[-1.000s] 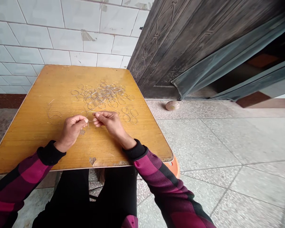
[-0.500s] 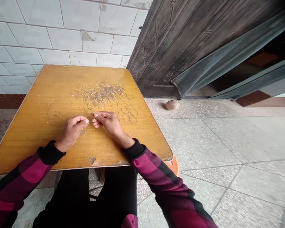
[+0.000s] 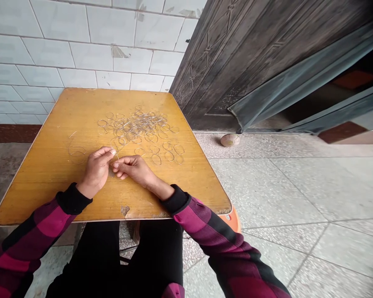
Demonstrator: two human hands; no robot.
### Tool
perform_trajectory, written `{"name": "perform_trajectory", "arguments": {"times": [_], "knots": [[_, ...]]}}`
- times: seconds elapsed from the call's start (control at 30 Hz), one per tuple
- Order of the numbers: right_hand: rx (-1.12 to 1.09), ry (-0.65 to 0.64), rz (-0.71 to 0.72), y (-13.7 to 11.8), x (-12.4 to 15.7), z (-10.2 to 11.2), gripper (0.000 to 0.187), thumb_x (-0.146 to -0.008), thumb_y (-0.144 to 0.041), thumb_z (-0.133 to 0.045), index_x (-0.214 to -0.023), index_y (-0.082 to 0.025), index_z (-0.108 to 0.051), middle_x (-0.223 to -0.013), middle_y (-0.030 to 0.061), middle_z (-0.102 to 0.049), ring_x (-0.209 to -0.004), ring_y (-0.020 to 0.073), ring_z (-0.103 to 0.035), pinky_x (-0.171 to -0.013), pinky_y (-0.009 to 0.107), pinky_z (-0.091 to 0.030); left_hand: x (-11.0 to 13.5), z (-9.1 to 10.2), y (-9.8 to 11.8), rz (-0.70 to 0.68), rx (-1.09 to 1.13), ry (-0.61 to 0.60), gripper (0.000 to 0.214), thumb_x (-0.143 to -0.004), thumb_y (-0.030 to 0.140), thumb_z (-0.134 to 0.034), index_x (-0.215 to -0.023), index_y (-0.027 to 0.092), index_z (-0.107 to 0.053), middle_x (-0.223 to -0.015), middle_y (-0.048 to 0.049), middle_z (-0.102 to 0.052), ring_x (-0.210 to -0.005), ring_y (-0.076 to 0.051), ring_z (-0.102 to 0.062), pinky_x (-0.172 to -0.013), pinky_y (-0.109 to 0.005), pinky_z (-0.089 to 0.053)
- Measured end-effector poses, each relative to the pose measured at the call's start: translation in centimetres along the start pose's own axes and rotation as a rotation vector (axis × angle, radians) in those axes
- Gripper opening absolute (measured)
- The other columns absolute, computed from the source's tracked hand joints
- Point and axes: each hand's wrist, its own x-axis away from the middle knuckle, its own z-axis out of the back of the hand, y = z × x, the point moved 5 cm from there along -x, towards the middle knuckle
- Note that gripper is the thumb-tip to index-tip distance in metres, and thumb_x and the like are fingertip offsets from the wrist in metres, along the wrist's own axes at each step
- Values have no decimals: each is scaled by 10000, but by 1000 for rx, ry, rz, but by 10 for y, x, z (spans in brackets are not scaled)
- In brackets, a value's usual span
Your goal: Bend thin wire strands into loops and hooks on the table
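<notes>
Left hand and right hand pinching now, fingertips closed on a thin wire, seemingly steadying it at two points, between the near edge of the table and the heaped rings.

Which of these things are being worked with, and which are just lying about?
Being worked with:
left hand and right hand, pinching thin wire
wire rings on the table

Seemingly unrelated:
rounded object on the floor
grey curtain
orange object
</notes>
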Motion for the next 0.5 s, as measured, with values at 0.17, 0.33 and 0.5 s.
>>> {"name": "perform_trajectory", "arguments": {"times": [0.17,0.33,0.5], "knots": [[60,14,21,4,-1,-2,291,-740,-430,-739,-818,-152,-704,-711,0,-682,-561,63,-589,-512,181,-495,4,-5,-3,85,68,-44,243,-652,305,-738,-627,169,-538,-555,39,-483,-448,-89,-447,-416,-234,-357],[34,-7,10,3,-1,-3,305,-755,-438,-727,-812,-139,-706,-709,2,-679,-555,63,-589,-506,181,-495,3,-6,-2,55,64,-35,251,-637,306,-754,-607,167,-548,-540,33,-485,-432,-94,-451,-387,-230,-353],[-77,-10,-20,-1,-1,-1,388,-769,-524,-696,-844,-144,-717,-749,20,-699,-596,74,-624,-524,187,-518,2,-2,0,-35,34,11,211,-628,266,-752,-592,153,-578,-611,14,-518,-528,-86,-462,-474,-226,-377]]}}
